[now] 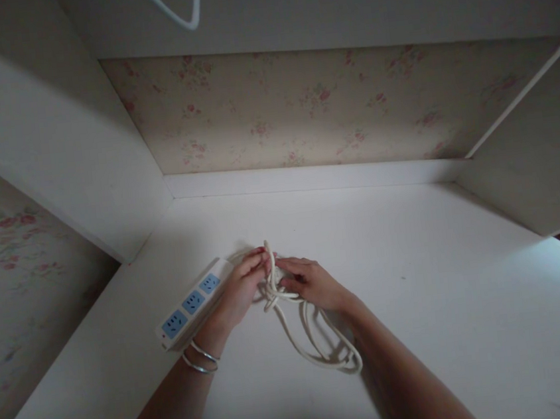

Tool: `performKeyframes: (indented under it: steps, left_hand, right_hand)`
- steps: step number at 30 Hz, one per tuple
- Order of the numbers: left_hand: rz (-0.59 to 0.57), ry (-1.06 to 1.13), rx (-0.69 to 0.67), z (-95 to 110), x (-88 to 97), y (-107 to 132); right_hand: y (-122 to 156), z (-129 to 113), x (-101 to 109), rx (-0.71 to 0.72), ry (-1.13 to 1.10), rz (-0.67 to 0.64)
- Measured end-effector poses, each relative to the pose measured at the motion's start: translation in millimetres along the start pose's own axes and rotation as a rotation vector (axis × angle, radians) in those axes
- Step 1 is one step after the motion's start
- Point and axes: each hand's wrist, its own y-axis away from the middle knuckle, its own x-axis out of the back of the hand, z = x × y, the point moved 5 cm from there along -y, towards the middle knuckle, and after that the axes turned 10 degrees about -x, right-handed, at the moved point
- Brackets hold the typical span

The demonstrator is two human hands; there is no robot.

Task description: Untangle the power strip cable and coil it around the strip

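Cable (275,296) of cream colour, in the head view, lies with its loose loops on the white surface (443,286). Left hand (247,278) grasps its bunched part, and right hand (315,286) grasps it from the opposite side. Power strip (192,303) with three blue sockets lies just beside the left hand.

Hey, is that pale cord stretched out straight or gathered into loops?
Gathered into loops: the cord crosses itself between the left hand and right hand, and its slack doubles back nearby. Whether it's knotted, I cannot tell.
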Motion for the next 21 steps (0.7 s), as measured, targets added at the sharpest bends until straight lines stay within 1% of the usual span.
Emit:
performKeyframes:
  steps: [3,5,9,11,14,17,18,19,21]
  left_hand:
    - [0.006,-0.105,-0.080,1.0,3.0,-2.9]
    - [0.060,-0.190,-0.147,6.0,6.4,-4.3]
    - [0.186,-0.435,-0.461,31.8,10.7,-0.9]
    - [0.210,-0.536,-0.572,41.2,10.8,3.5]
    - [0.194,-0.616,-0.636,45.0,10.5,8.4]
    - [0.157,-0.691,-0.668,42.6,10.2,10.7]
    - [0.152,-0.729,-0.681,42.0,10.2,11.2]
    - [0.151,-0.766,-0.694,41.6,10.2,11.8]
    - [0.136,-0.830,-0.716,41.9,9.0,13.3]
  right_hand:
    - [-0.8,1.4,-0.2,-0.006,0.029,0.022]
    - [-0.6,4.1,0.4,-0.029,0.019,0.050]
    - [0.2,13.8,3.6,-0.093,-0.060,0.126]
    - [0.1,18.4,5.6,-0.130,-0.089,0.162]
    - [1.1,18.8,12.3,-0.191,-0.149,0.250]
    - [6.7,9.3,22.7,-0.232,-0.285,0.376]
    - [8.7,4.7,24.2,-0.236,-0.343,0.381]
    - [10.4,0.3,23.7,-0.243,-0.404,0.355]
    - [12.7,-7.0,18.0,-0.272,-0.510,0.241]
